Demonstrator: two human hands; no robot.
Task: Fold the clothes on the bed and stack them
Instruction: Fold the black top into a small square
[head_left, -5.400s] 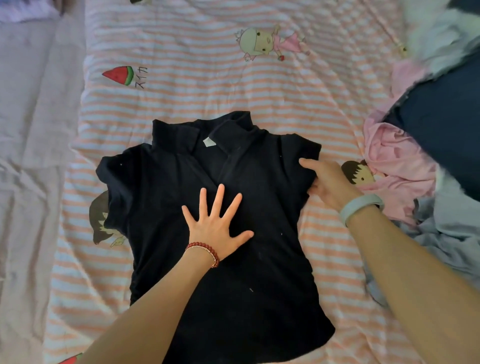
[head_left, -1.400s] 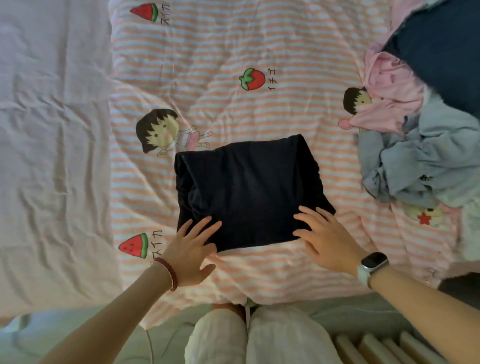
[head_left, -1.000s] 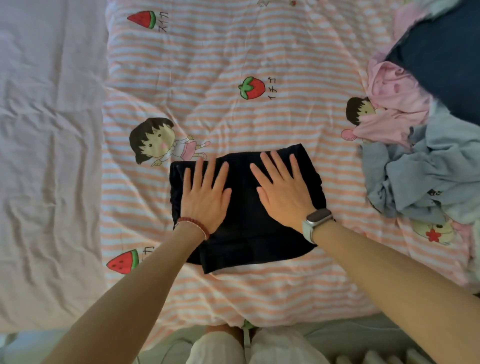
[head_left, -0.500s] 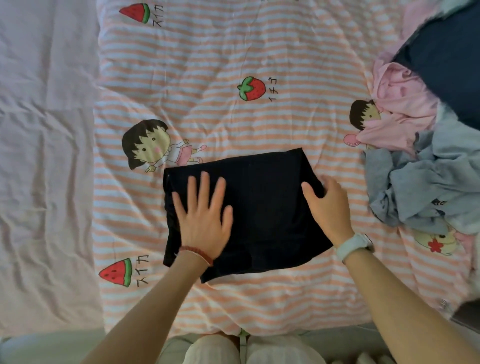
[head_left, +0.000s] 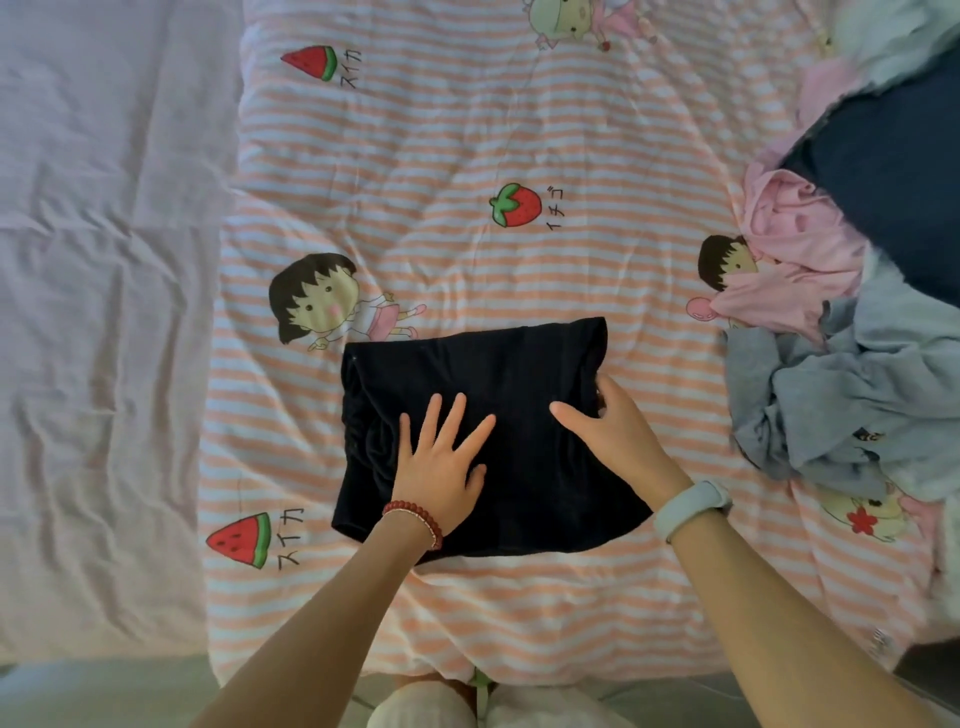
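The near left part of the folded black shirt (head_left: 519, 395) is covered by the left hand (head_left: 441, 470), and its right edge by the right hand (head_left: 618, 431), whose fingertips are hidden in the fabric there. The pile of unfolded clothes (head_left: 852, 405) is cut off by the right edge, and its upper part is blurred. A cartoon figure (head_left: 719, 262) printed on the striped quilt (head_left: 467, 130) is partly buried under the pink garment (head_left: 795, 260). Another print is cropped by the top edge.
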